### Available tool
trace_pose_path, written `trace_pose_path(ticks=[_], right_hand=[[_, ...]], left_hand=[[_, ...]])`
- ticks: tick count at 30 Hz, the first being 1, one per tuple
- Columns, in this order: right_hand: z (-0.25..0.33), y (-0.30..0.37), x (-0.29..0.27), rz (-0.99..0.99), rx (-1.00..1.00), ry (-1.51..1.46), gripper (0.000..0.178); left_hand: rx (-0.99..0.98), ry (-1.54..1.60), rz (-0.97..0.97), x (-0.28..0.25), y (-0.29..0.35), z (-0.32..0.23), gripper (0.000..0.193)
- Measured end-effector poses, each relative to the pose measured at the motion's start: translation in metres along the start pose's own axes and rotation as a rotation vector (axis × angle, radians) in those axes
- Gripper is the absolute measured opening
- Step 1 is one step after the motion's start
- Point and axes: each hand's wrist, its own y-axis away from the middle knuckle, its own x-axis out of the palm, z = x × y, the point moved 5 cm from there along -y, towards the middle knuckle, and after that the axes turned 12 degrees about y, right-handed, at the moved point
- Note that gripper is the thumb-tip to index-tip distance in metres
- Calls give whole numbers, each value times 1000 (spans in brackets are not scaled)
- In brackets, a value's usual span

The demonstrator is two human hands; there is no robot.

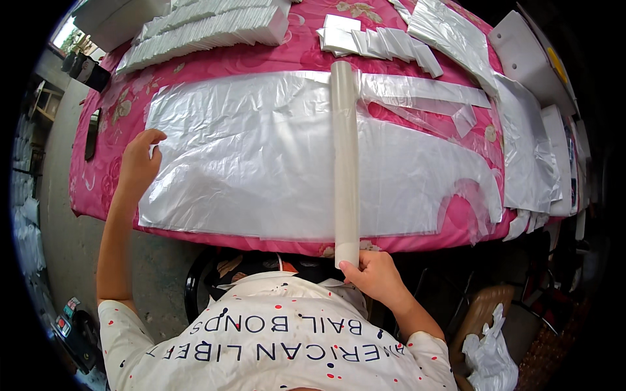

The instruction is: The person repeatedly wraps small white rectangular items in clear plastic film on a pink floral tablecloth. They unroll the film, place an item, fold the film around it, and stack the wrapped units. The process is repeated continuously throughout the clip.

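Pale tube (346, 143) lies lengthwise, far end to near edge, over the clear-white plastic sheeting (241, 150), its near end just past the table edge. R hand (378, 277) is at that near end: thumb on the tube's R side by the tip, fingers curled in behind, so thumb + fingers are clamped on it; exact fingertip contact partly hidden. L hand (140, 163) is well apart from the tube, at the sheeting's L edge, index + thumb bent w/ a small gap btwn the tips; other fingers mostly hidden, can't tell if it touches the plastic. R of the tube, a loose plastic strip (424, 91) runs along the sheeting's far side. All on a pink floral tablecloth (107, 189). Far side: long row of white folded packets (208, 32), smaller fanned white squares (391, 44). Far R: more plastic sheets (450, 39), next to a white box (521, 49). Dark phone-like slab (93, 135) on cloth, L. White plastic bag (491, 352) below table, lower R.
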Motion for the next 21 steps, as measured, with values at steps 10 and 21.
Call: trace_pose_path(ticks=[10,21], right_hand=[[-7,13,2,33,41,-54,34],[20,-27,-40,191,-128,328,40]], left_hand=[[412,327,270,190,23,-190,57],[456,10,272,213,17,-186,64]])
